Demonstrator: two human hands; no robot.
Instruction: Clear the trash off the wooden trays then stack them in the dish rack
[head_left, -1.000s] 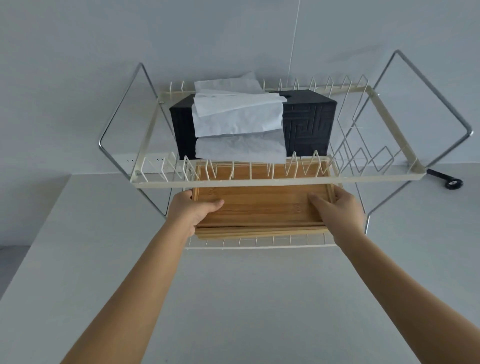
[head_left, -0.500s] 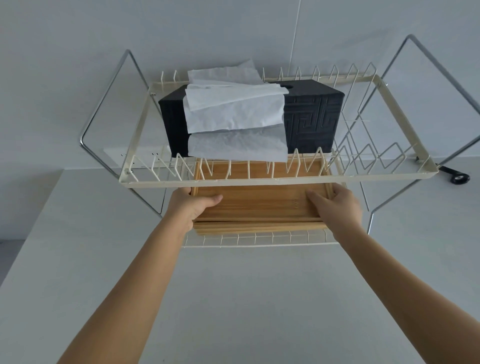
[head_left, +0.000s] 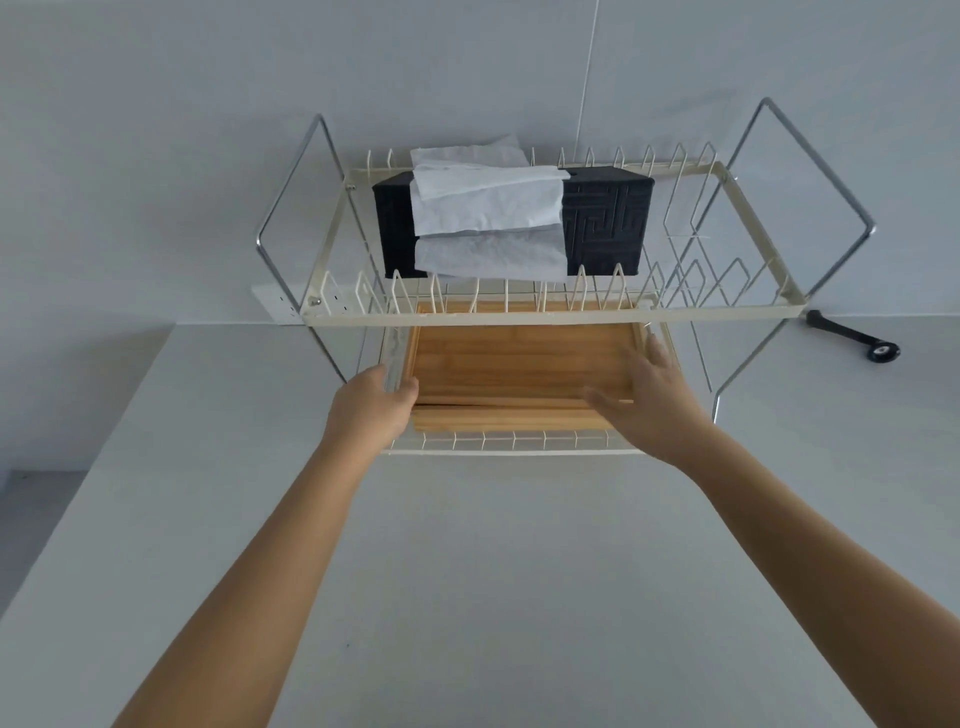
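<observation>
A stack of wooden trays (head_left: 519, 369) lies flat on the lower shelf of the cream wire dish rack (head_left: 519, 451), under its upper tier. The top tray sits slightly further back than the ones beneath. No trash shows on the top tray. My left hand (head_left: 371, 410) is at the stack's front left corner, thumb just touching the edge, fingers loose. My right hand (head_left: 649, 405) hovers at the front right corner with fingers spread and thumb stretched left over the tray's front rim. Neither hand grips the stack.
On the rack's upper tier stands a black tissue box (head_left: 608, 223) with white tissue (head_left: 488, 208) draped over it. The rack stands on a white counter (head_left: 493, 571) against the wall. A black tool (head_left: 857, 340) lies at the right rear. A wall socket (head_left: 275, 306) sits behind the rack's left side.
Both hands have loosened from the sides of the top tray and drawn back to the front corners. The right hand's fingers have spread apart. The tray now rests on the stack.
</observation>
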